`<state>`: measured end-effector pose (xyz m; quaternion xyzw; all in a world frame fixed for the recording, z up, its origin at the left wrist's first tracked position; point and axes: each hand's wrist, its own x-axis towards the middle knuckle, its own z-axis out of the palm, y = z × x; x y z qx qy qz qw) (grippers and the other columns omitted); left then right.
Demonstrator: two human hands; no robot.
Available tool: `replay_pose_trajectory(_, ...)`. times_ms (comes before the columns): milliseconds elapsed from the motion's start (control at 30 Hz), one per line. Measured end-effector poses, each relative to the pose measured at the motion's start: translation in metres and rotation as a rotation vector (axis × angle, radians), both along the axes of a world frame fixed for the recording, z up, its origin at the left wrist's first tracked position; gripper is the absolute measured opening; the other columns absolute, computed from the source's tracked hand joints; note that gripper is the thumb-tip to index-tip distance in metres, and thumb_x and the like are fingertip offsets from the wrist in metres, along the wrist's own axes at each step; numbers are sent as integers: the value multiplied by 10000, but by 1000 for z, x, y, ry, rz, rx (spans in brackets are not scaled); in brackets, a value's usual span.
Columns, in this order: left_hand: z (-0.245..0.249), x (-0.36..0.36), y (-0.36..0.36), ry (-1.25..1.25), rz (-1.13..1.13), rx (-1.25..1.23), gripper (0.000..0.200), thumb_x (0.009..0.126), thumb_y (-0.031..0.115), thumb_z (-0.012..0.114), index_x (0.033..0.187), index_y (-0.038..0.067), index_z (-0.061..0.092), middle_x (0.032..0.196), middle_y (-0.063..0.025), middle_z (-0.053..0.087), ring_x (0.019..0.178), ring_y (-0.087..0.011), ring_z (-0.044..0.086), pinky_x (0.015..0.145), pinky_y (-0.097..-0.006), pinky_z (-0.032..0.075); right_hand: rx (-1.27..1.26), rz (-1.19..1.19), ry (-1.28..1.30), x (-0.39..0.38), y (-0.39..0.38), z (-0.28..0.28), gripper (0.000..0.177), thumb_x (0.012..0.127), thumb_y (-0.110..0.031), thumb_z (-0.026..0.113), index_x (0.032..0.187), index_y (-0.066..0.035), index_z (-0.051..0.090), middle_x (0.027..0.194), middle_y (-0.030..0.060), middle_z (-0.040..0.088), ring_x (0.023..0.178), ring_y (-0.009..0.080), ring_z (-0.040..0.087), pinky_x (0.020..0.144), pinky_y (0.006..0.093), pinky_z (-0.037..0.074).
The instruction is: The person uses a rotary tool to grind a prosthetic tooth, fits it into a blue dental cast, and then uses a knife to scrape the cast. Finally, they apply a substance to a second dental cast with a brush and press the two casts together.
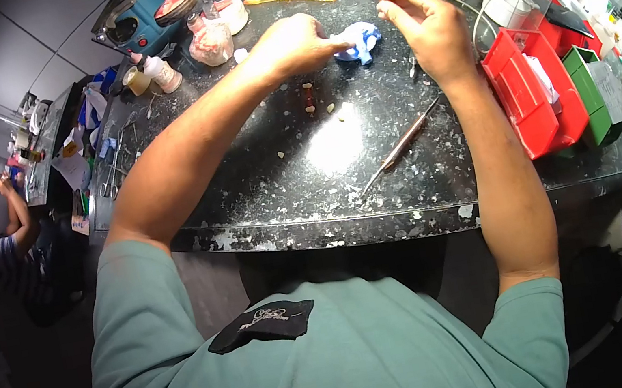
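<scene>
The blue piece (362, 44) is met near the table's (246, 197) far side by the fingertips of the left hand (298, 44), but whether it is pinched or merely touched cannot be told, most fingers being hidden; its handling is judged to be the step in hand, with steadiness called for next. Farther right, the right hand (434, 32) is held apart from it, fingers loosely curved, tips slightly parted, nothing being seen between them.
</scene>
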<state>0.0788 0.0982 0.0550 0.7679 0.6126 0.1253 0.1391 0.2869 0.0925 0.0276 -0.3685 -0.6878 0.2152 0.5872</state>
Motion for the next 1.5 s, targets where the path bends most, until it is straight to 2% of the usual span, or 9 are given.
replay_pose_trajectory(200,-16,-3,7,-166,29,170,356,742,316,733,883,-5,672,774,-174,686,728,-267,679,691,-379,523,51,46,-168,-6,-9,3,130,880,-87,667,967,1,705,912,96,718,797,141,677,729,269,526)
replay_pose_trajectory(367,-13,-15,-2,-205,25,459,359,764,302,730,902,-6,608,740,-128,670,721,-230,676,668,-360,523,-4,60,-62,-6,-8,1,108,856,-64,692,949,-9,701,876,62,709,773,117,665,721,258,528)
replay_pose_trajectory(467,-9,-38,-2,-684,-14,451,286,846,251,696,946,3,595,827,-87,670,755,-131,658,665,-281,553,-28,49,-72,-5,-8,2,89,856,-60,696,928,-9,692,848,44,694,759,106,661,713,248,523)
replay_pose_trajectory(600,4,-55,-45,-1489,-63,-141,379,977,194,392,1225,-82,469,1057,-267,646,937,-374,691,776,-381,628,-69,119,-110,-15,-19,7,99,864,-93,710,936,-27,690,833,40,695,758,93,649,700,249,509)
replay_pose_trajectory(700,-12,-68,-75,-1722,72,-449,405,963,195,400,1216,-115,465,1107,-306,624,974,-388,677,790,-369,626,-146,267,-182,-41,-48,13,99,903,-100,674,950,-18,644,798,50,673,757,89,640,700,253,502)
replay_pose_trajectory(833,-21,-85,-104,-1795,101,-511,357,913,115,479,1186,-115,481,1143,-280,604,946,-333,682,758,-320,621,-170,279,-185,-71,-59,-8,100,915,-117,660,941,-27,624,772,37,653,738,81,612,689,251,487)
replay_pose_trajectory(1100,-12,-116,-167,-1736,162,-207,367,873,46,510,1216,-83,515,1128,-175,598,1002,-262,627,845,-308,528,-124,232,-29,-44,13,-28,64,909,-97,669,923,-36,655,790,-25,654,733,51,586,694,219,477)
replay_pose_trajectory(1300,-4,-109,-204,-1890,186,-311,337,910,81,514,1200,-92,507,1180,-252,574,1059,-312,629,869,-315,568,-112,335,139,-43,-7,17,119,884,-44,687,990,8,691,907,43,704,819,96,653,779,239,532)
replay_pose_trajectory(1500,-18,-107,-200,-1879,210,-401,390,914,174,563,1209,-71,489,1102,-238,603,909,-252,655,787,-283,586,-301,548,170,-69,-59,22,182,930,-57,632,1083,41,656,979,131,706,895,175,694,845,287,570)
